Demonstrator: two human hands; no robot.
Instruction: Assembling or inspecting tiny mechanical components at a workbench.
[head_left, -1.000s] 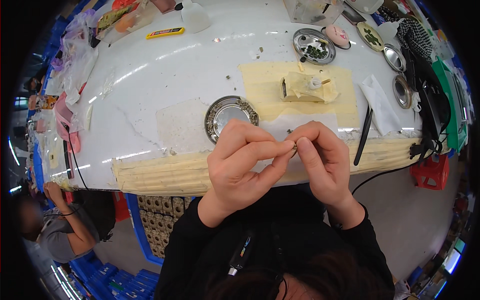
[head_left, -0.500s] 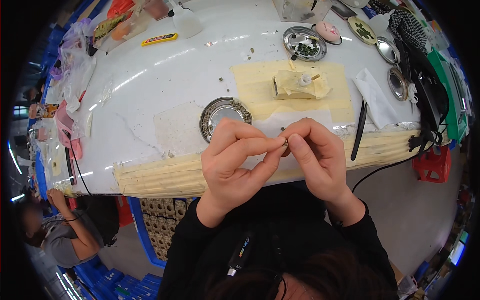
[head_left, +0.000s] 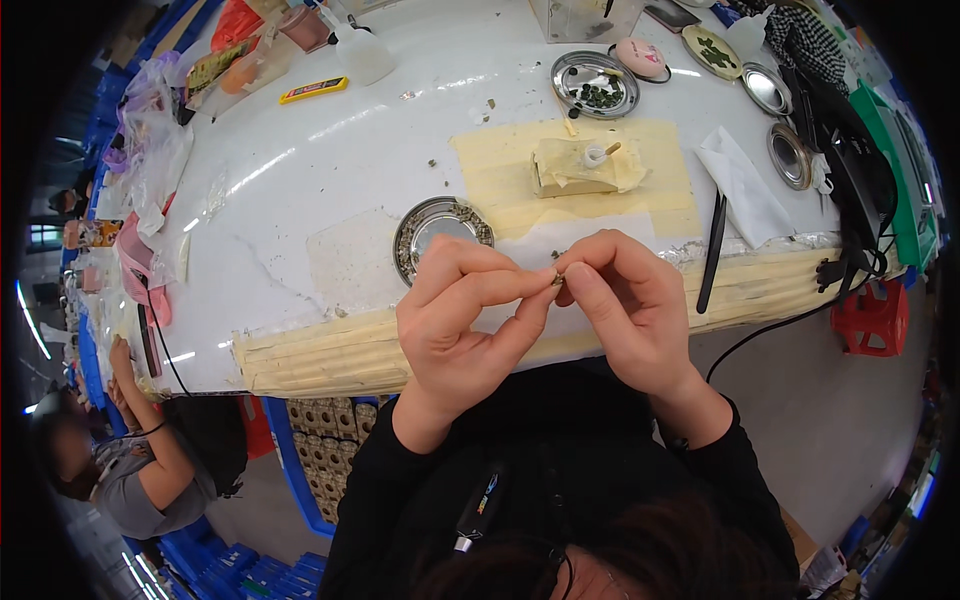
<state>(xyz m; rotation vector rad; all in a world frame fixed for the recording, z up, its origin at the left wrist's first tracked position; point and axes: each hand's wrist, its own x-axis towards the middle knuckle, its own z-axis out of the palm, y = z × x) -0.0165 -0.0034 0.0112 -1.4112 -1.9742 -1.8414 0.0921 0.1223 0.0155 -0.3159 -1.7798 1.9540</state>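
My left hand (head_left: pixel 450 335) and my right hand (head_left: pixel 640 310) meet above the near edge of the table, fingertips almost touching. Between them they pinch a tiny brass-coloured piece (head_left: pixel 558 280), too small to make out its kind. Just behind my left hand lies a round metal dish (head_left: pixel 402 238) with many small greyish-brown bits along its rim. White paper (head_left: pixel 600 228) is spread under and beyond my fingers. Farther back, a block wrapped in yellow tape (head_left: pixel 565 185) carries a small white open pot (head_left: pixel 594 156) with a thin stick beside it.
A metal dish of dark green bits (head_left: pixel 628 98), a pink round case (head_left: pixel 642 58) and a cream dish (head_left: pixel 705 62) stand at the back right. Black tweezers (head_left: pixel 712 255) lie by a white cloth (head_left: pixel 750 190). Another person (head_left: pixel 150 470) sits at far left, near a blue crate (head_left: pixel 290 465).
The view has shifted slightly, so the table things sit a little to the left. Both hands keep pinching the tiny piece, and the other person's arm has moved.
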